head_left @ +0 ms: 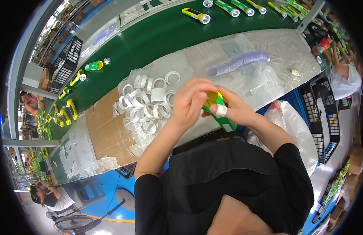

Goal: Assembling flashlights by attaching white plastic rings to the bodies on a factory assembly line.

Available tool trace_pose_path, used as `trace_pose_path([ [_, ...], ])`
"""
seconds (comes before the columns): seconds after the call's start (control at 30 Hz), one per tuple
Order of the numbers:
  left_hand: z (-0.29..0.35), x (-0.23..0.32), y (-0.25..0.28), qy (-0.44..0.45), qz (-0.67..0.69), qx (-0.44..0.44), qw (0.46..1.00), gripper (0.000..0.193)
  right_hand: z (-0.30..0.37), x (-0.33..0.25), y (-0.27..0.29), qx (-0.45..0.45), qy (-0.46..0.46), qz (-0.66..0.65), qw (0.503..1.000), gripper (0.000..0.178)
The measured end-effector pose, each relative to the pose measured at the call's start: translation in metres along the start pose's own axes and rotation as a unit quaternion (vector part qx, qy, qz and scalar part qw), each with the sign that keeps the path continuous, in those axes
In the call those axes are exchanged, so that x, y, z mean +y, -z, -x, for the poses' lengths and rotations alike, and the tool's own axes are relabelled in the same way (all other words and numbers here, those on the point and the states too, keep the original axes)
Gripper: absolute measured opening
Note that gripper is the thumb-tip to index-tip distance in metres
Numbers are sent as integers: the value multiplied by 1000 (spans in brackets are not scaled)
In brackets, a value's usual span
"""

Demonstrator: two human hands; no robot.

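Close in front of my body, both hands are on a green and yellow flashlight body (227,124), tilted with its yellow open end up. My right hand (236,109) is closed round its side; a white wrap (221,110) covers the thumb. My left hand (192,101) is closed at the open end, fingers bent against the rim; whether a small part sits under them is hidden. Left of my hands lies a loose heap of white plastic rings (149,111). Beyond them, a long row of clear lens discs (240,63) lies on the plastic-covered bench (263,80).
A green conveyor belt (150,43) runs behind the bench, carrying several flashlights (196,15). Cardboard (109,121) covers the bench's left part. A white sack (295,125) and black crates (318,117) stand at right. A fan (74,222) and co-workers are at the sides.
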State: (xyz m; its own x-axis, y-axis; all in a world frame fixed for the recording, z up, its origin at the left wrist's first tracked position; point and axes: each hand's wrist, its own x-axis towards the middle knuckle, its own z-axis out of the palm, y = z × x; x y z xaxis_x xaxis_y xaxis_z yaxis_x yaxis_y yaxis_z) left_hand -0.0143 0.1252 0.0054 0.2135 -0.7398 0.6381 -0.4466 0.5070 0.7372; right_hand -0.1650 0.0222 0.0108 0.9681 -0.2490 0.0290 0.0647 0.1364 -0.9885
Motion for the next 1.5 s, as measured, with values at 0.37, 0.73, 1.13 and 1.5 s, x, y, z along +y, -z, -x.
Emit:
trace_pose_path([
  [0.37, -31, -49, -33, 88, -43, 71, 993, 44, 15, 18, 26, 178, 53, -111, 976, 44],
  [0.73, -25, -96, -19, 122, -260, -34, 957, 53, 20, 17, 40, 177, 45, -113, 977, 50],
  [1.13, -25, -33, 3, 80, -98, 62, 990, 39, 4, 11, 20, 111, 9, -90, 990, 52],
  [1.5, -28, -103, -13, 79, -273, -23, 958, 43, 19, 13, 31, 164, 21, -91, 982, 52],
])
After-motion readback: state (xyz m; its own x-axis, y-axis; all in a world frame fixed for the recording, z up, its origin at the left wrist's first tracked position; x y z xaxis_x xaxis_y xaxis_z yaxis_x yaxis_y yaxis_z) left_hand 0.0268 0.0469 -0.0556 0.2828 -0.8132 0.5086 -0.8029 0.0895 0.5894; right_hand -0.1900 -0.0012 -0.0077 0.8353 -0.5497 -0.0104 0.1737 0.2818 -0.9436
